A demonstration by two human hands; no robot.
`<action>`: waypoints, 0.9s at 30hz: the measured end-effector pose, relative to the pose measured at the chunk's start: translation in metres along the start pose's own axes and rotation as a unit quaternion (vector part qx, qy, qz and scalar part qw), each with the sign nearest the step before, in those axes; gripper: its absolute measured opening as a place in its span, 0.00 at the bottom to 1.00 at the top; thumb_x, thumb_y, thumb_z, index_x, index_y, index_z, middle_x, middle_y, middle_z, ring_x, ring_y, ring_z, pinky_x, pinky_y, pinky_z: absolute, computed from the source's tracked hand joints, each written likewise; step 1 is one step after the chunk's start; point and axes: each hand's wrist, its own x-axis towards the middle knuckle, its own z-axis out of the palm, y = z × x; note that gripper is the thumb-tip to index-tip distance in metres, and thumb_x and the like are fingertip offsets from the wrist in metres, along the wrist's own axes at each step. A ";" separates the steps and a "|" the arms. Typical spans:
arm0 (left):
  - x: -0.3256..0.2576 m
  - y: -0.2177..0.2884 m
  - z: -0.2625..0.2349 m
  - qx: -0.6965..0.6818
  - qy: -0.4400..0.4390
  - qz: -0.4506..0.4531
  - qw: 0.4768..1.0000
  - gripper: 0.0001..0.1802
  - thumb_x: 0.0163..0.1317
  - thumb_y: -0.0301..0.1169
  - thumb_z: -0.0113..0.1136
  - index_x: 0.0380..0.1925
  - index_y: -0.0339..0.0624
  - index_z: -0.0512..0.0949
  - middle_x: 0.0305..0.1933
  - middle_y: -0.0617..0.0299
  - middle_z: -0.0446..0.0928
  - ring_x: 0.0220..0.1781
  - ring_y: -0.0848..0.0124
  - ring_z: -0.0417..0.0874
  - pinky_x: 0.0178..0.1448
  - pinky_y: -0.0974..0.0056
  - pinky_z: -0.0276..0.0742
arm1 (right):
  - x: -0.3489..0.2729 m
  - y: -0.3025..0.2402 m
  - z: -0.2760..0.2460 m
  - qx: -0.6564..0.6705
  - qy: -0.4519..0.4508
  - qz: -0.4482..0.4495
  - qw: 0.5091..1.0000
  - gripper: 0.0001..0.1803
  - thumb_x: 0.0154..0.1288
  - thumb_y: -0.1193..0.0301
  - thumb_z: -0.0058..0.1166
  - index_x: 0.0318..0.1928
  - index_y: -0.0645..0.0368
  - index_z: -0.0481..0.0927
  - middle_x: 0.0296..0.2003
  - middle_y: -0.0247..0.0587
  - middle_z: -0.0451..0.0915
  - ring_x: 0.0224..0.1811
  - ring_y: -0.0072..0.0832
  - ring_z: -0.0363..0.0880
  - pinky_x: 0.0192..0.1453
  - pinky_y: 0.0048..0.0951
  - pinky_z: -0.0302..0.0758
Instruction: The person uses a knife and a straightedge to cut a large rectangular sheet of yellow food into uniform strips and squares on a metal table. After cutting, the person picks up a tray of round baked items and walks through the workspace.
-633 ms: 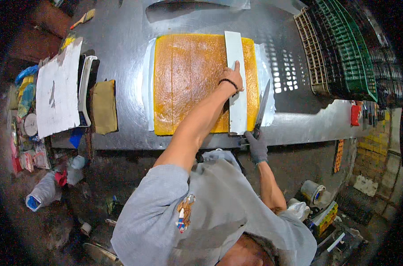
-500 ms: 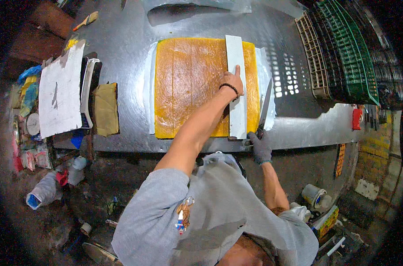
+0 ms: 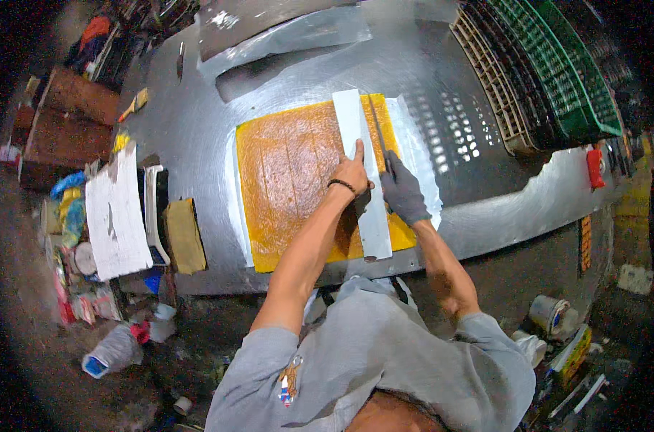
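Pressing strip with spread left hand; grasping knife in right hand, now brought alongside, perhaps touching slab at one o'clock.

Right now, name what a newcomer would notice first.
A glossy amber slab draws the eye first, near the metal table's front edge. Over its right part lies a pale strip under the bare left hand; right of that, the gloved right hand holds a knife. A green crate stands at the upper right.
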 end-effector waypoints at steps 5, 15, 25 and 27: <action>0.000 -0.006 -0.001 0.013 -0.018 0.002 1.000 0.66 0.51 0.42 0.77 0.79 0.57 0.36 0.60 0.15 0.64 0.57 0.27 0.76 0.62 0.42 0.76 | 0.037 -0.022 0.012 -0.032 -0.032 0.014 0.999 0.31 0.69 0.65 0.46 0.71 0.63 0.64 0.48 0.64 0.80 0.49 0.54 0.81 0.54 0.47 0.76; 0.002 -0.005 0.000 0.022 -0.020 0.006 1.000 0.66 0.52 0.43 0.76 0.79 0.55 0.35 0.54 0.19 0.68 0.52 0.30 0.79 0.56 0.42 0.78 | 0.056 -0.021 0.018 -0.022 -0.006 -0.034 0.999 0.27 0.69 0.64 0.45 0.63 0.68 0.67 0.47 0.69 0.79 0.50 0.60 0.79 0.54 0.52 0.75; 0.003 -0.008 0.003 0.044 0.001 0.015 0.999 0.65 0.53 0.41 0.75 0.79 0.56 0.36 0.56 0.18 0.67 0.52 0.28 0.78 0.57 0.42 0.78 | 0.032 -0.049 -0.012 0.051 -0.092 0.083 0.991 0.24 0.71 0.64 0.43 0.63 0.62 0.68 0.39 0.67 0.81 0.39 0.59 0.82 0.44 0.52 0.79; 0.005 -0.008 0.001 0.026 -0.017 0.004 1.000 0.65 0.53 0.41 0.76 0.79 0.57 0.35 0.57 0.16 0.65 0.54 0.28 0.78 0.58 0.42 0.77 | 0.028 -0.052 -0.016 0.056 -0.115 0.121 0.984 0.24 0.71 0.63 0.43 0.64 0.60 0.69 0.40 0.66 0.82 0.40 0.58 0.83 0.45 0.52 0.78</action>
